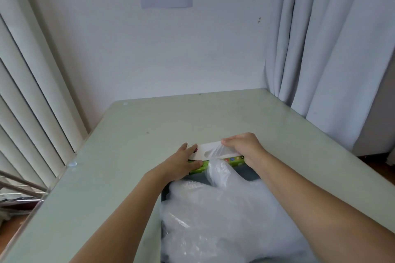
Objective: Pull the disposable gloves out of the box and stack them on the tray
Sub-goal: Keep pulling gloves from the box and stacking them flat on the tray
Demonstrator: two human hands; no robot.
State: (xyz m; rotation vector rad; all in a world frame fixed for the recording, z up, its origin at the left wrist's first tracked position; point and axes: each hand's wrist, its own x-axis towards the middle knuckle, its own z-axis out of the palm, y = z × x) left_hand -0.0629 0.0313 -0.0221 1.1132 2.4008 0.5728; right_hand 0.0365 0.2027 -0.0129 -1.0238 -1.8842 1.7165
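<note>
The glove box (pixel 210 151), white on top with a green front, lies on the table just beyond the tray. My left hand (pixel 183 161) holds its left end, fingers over the top and thumb against the green front. My right hand (pixel 242 146) pinches a clear plastic glove (pixel 218 150) at the slot in the box top. A dark grey tray (pixel 251 174) sits in front of me, nearly covered by a loose heap of clear gloves (pixel 224 220), one of which rises against the box front.
The pale green table (pixel 132 139) reaches back to a white wall. Vertical blinds hang along the left, a grey curtain (pixel 324 49) on the right. The table's left edge drops to a metal rack (pixel 19 190).
</note>
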